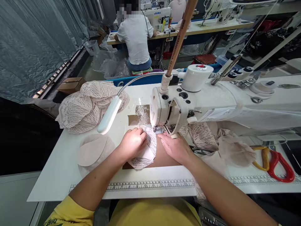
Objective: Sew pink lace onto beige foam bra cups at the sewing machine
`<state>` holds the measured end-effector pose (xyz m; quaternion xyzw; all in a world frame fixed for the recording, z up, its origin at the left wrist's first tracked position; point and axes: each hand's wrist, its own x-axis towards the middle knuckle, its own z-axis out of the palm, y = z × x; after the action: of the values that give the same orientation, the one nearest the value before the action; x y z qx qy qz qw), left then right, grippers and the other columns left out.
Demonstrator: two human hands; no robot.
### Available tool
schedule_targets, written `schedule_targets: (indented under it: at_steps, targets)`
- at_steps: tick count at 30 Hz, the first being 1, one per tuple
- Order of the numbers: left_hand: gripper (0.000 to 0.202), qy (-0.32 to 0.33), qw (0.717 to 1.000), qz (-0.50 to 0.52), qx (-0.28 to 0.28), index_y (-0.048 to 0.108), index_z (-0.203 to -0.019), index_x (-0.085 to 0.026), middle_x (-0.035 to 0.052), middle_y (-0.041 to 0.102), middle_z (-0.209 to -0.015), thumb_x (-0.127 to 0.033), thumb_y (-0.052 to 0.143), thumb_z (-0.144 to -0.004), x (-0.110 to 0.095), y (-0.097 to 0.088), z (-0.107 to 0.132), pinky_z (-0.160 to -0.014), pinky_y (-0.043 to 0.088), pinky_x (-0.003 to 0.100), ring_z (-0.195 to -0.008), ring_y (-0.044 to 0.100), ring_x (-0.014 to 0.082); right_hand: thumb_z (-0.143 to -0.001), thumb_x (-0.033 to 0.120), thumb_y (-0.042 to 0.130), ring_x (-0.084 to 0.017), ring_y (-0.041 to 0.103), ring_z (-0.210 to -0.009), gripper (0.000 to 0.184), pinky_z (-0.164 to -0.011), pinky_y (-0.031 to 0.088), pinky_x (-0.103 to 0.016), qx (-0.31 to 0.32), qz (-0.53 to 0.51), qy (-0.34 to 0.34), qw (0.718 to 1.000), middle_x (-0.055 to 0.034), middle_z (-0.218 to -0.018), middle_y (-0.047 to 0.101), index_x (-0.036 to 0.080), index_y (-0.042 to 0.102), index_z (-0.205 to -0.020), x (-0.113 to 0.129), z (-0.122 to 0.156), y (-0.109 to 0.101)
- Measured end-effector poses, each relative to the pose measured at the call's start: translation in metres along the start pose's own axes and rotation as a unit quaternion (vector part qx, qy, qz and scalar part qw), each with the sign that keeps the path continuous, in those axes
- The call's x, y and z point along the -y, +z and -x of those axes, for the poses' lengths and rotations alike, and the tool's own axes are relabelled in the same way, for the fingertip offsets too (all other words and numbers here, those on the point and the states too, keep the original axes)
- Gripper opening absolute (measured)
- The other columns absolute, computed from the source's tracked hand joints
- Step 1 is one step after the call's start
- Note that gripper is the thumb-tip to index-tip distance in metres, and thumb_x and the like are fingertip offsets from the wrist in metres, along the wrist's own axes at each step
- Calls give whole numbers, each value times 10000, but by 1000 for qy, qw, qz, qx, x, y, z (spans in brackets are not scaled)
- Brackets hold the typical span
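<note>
A white sewing machine (162, 106) stands over the table, its needle area just beyond both hands. A pale lace fabric piece (150, 147) with a smooth white layer on top lies left of the presser foot, its far edge close to it. My left hand (134, 142) has curled fingers closed on this piece's left side. My right hand (174, 146) rests flat beside the needle area, fingers stretched toward the presser foot, on a brown surface (162, 158). Nothing shows in its grasp. The needle tip is too small to make out.
Stacked lace pieces (91, 103) lie at the back left, smooth beige pieces (91, 150) nearer. A lamp (110, 114) leans over the left side. Right of the machine lie more lace pieces (203, 135) and red-and-yellow-handled scissors (281, 166). A person (136, 37) sits beyond.
</note>
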<state>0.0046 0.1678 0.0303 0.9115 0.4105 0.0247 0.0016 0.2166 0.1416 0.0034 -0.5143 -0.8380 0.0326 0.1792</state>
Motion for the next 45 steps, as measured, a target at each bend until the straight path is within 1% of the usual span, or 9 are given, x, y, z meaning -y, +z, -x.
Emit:
schedule_targets:
  at_steps: [3,6,9,12,17,21,24,37,45]
  targets:
    - [233,26,999,30,-9,627,-886,-134,103,608,-887,-244,426,-928,-5,5,0,-683,455,352,-797,542,218,-879,118,419,-195,585,-727,289,-669,404,-298,-6,6,-4,1000,-75,-794,674,177,698,-929,0,0,1]
    - [273,79,995,61,-14,608,-1105,-123,115,615,-1096,-189,421,-917,-6,10,0,-774,460,362,-927,537,230,-885,121,416,-200,596,-745,292,-684,419,-303,-2,15,-4,1000,-85,-811,681,169,701,-930,0,0,0]
    - [363,105,992,67,-10,560,-1231,-114,98,563,-1283,-153,418,-900,-5,14,2,-836,450,370,-1014,514,241,-893,136,415,-194,597,-760,301,-695,430,-298,4,13,-7,1000,-84,-859,688,167,691,-1008,1,1,-2]
    - [405,107,992,60,-4,536,-1278,-108,91,533,-1344,-151,416,-894,-4,15,3,-837,446,381,-1014,508,248,-885,131,429,-179,581,-740,323,-702,430,-293,23,15,-21,999,-66,-919,691,185,664,-1100,3,1,-4]
    - [442,110,992,53,-8,521,-1299,-97,104,529,-1353,-147,454,-865,-3,18,2,-826,445,391,-1005,507,257,-864,111,457,-165,567,-710,359,-702,423,-292,61,48,-27,997,-56,-961,685,196,639,-1161,7,0,-1]
    - [427,115,992,49,-15,528,-1290,-102,100,535,-1349,-144,454,-872,0,20,-1,-861,441,394,-1044,503,256,-866,101,457,-185,597,-795,376,-750,429,-308,45,69,-28,996,-85,-1048,683,186,642,-1183,7,-1,3]
    - [410,120,991,47,-21,530,-1290,-110,93,542,-1345,-150,447,-891,1,20,-2,-887,441,395,-1078,499,251,-863,94,458,-193,609,-830,385,-758,432,-307,36,72,-25,996,-80,-1065,686,191,646,-1185,7,-2,4]
    - [360,140,985,60,-75,585,-1231,-116,106,608,-1264,-180,488,-891,7,30,-7,-881,467,395,-1051,542,250,-876,123,472,-166,614,-763,367,-667,424,-279,0,88,-21,996,-45,-1116,691,198,657,-1184,8,2,10]
    - [292,143,981,78,-103,614,-1174,-150,100,634,-1221,-216,458,-937,10,29,-9,-889,466,391,-1078,547,239,-875,112,459,-174,630,-810,369,-720,458,-280,8,53,-25,998,-75,-1104,687,183,655,-1180,4,1,9]
